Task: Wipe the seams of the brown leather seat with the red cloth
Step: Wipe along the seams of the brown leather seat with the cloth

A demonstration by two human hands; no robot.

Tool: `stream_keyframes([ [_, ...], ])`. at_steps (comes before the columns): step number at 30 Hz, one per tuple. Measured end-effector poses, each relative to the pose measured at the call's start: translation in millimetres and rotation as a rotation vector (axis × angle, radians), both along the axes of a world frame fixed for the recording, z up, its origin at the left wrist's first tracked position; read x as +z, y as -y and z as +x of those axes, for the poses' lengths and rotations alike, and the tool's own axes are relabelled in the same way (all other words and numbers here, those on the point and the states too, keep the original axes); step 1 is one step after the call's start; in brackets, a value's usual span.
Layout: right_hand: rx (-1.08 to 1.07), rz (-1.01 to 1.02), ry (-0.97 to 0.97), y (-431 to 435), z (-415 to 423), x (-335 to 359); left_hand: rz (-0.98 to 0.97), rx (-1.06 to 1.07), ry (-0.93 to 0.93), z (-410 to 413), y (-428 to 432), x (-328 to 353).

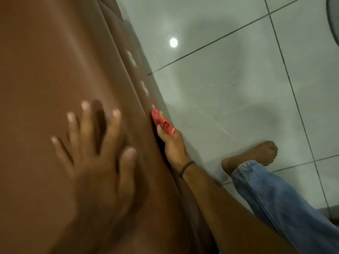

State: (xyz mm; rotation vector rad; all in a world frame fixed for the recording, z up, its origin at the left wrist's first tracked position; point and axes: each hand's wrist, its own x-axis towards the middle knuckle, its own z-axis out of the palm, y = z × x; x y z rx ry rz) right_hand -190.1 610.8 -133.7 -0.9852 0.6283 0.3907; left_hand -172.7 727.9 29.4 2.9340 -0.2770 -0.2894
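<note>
The brown leather seat (55,61) fills the left half of the view, its side seam running diagonally from top centre to bottom right. My left hand (97,158) lies flat on the leather with fingers spread, holding nothing. My right hand (172,143) reaches along the seat's side edge and grips the red cloth (162,122), folded small around its fingers. The cloth's tip presses against the side seam. Part of the right hand is hidden behind the seat's edge.
Grey glossy floor tiles (238,79) spread to the right, with dark grout lines and a bright lamp reflection (173,42). My bare foot (256,154) and blue jeans leg (275,202) rest on the floor. Pale button-like marks (132,58) dot the seat's side panel.
</note>
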Motion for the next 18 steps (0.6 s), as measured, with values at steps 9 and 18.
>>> stream_keyframes([
  [9,-0.116,0.128,-0.341,8,-16,13,0.133,0.198,0.174,121,2,-27],
  [18,0.152,-0.103,0.015,-6,24,14,0.215,0.173,0.106,125,1,-26],
])
